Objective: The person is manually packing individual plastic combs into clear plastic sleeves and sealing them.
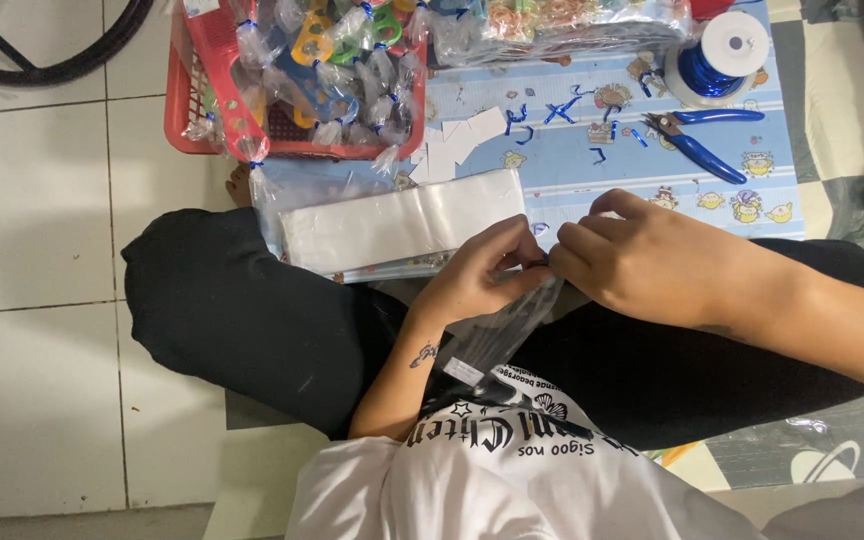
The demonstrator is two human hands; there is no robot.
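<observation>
My left hand (484,272) and my right hand (642,262) meet over my lap, both pinching the top of a small clear plastic bag (497,335) that hangs down toward my white shirt. A bit of blue twist tie shows between the fingertips. Just beyond my left hand lies a flat stack of clear bags (402,225) on my black-trousered knee.
A red basket (202,120) filled with bagged colourful toys stands ahead on the left. On the blue patterned mat (572,160) lie cut blue tie pieces (562,108), blue-handled pliers (697,140) and a spool of blue wire (717,60). White floor tiles spread to the left.
</observation>
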